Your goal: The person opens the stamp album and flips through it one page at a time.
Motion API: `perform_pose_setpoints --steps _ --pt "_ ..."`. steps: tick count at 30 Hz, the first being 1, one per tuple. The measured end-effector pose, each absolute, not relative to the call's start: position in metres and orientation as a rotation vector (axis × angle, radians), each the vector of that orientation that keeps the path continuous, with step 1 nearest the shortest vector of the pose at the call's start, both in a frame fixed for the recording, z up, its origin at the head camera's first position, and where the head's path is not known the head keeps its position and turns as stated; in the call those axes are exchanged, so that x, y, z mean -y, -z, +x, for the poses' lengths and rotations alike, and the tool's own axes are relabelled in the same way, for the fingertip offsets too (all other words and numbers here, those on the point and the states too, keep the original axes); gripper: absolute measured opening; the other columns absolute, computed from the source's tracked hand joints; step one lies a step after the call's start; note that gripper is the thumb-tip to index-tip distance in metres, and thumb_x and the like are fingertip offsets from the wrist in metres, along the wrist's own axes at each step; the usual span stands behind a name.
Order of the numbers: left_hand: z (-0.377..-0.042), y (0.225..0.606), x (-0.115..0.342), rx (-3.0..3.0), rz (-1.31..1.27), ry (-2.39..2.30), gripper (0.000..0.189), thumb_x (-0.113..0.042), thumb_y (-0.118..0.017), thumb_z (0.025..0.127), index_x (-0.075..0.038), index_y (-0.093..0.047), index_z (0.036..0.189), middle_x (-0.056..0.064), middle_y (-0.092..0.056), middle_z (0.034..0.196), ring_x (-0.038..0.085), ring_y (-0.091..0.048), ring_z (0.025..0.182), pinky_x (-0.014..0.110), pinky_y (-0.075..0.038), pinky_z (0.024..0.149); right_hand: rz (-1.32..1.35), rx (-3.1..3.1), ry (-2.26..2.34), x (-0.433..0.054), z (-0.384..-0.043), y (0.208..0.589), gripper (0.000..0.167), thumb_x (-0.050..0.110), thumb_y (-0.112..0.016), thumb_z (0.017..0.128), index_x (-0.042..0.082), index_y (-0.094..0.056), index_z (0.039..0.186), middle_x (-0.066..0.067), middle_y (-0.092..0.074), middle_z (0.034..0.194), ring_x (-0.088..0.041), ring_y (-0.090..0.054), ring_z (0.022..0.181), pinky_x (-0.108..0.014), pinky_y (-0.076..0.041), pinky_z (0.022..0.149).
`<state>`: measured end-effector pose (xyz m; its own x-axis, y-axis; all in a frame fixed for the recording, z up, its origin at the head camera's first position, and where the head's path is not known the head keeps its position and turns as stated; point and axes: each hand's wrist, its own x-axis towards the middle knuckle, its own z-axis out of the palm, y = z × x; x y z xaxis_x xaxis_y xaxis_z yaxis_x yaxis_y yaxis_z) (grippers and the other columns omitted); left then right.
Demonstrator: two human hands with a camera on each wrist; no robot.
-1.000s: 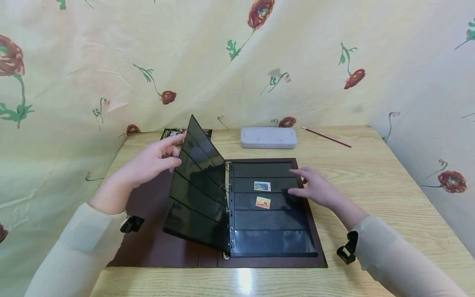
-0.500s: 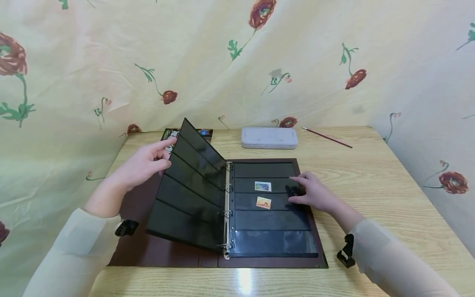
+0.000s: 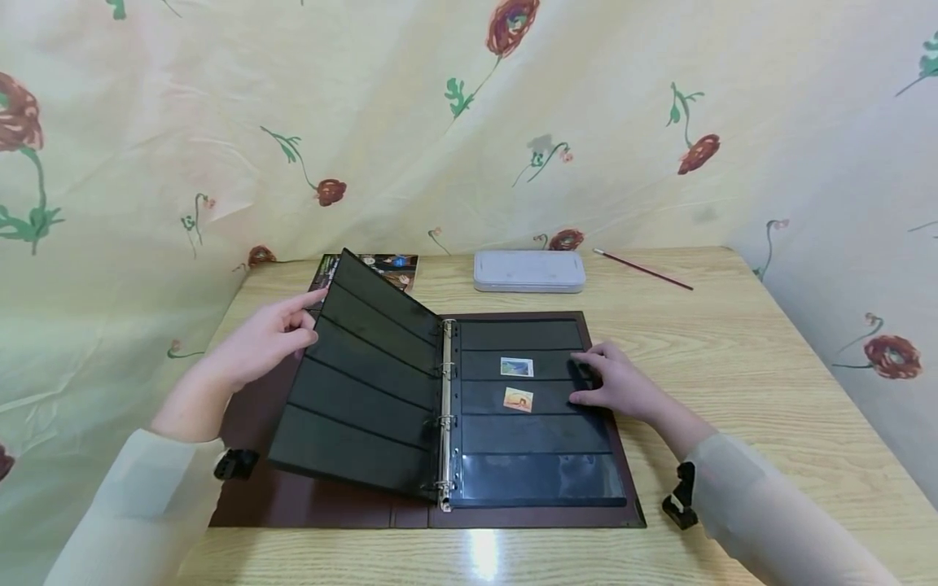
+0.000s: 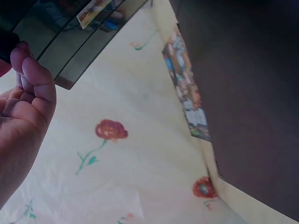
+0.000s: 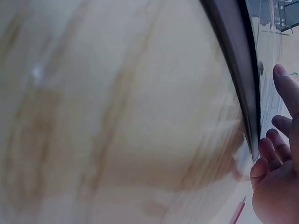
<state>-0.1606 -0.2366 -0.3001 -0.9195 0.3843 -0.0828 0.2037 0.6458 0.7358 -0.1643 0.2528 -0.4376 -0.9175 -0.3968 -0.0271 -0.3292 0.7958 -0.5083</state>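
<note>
As L hand (image 3: pixel 256 342) pinches page (image 3: pixel 366 374), best ease it flat w/o snagging rings (image 3: pixel 446 421); R hand (image 3: pixel 621 382), fingers loose, touches sheet (image 3: pixel 535 435).

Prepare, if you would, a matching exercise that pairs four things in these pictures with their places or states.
Things:
1. Pencil
2. Orange stamp
3. Left hand
4. Case

Places or states:
A. Holding the outer edge of the raised page
B. Closed and pale, lying beyond the binder
C. Dark red, lying at a slant on the table
D. One strip below the blue stamp

Pairs: 1-C, 2-D, 3-A, 4-B.
</note>
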Motion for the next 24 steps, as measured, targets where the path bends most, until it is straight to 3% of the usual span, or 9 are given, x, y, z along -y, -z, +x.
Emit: perform_pose_setpoints --steps 12,17,24 --pt "-0.16 0.327 0.259 -2.757 0.404 -0.968 0.055 -0.009 -0.048 0.093 0.002 -0.03 0.144 0.007 -0.053 0.082 0.021 -0.047 0.071 0.039 -0.036 0.075 -0.555 -2.836 0.75 -0.252 -0.164 0.441 0.071 0.036 -0.076 0.077 -0.005 -0.052 0.129 -0.02 -0.042 0.118 -0.032 -0.042 0.103 -0.048 -0.039 0.085" --pt "-0.159 0.339 0.263 -2.772 0.38 -0.911 0.054 -0.009 -0.05 0.093 0.005 -0.033 0.142 0.01 -0.057 0.092 0.024 -0.05 0.081 0.039 -0.038 0.074 -0.543 -2.833 0.761 -0.253 -0.164 0.441 0.071 0.037 -0.076 0.077 -0.005 -0.052 0.129 -0.022 -0.04 0.118 -0.033 -0.041 0.102 -0.048 -0.038 0.084" --pt "-0.164 0.363 0.275 -2.761 0.349 -0.852 0.054 -0.009 -0.05 0.092 0.007 -0.033 0.14 0.01 -0.057 0.091 0.019 -0.048 0.067 0.036 -0.038 0.068 -0.489 -2.806 0.769 -0.253 -0.164 0.441 0.074 0.039 -0.076 0.077 -0.003 -0.049 0.133 -0.022 -0.037 0.119 -0.033 -0.039 0.103 -0.047 -0.038 0.082"
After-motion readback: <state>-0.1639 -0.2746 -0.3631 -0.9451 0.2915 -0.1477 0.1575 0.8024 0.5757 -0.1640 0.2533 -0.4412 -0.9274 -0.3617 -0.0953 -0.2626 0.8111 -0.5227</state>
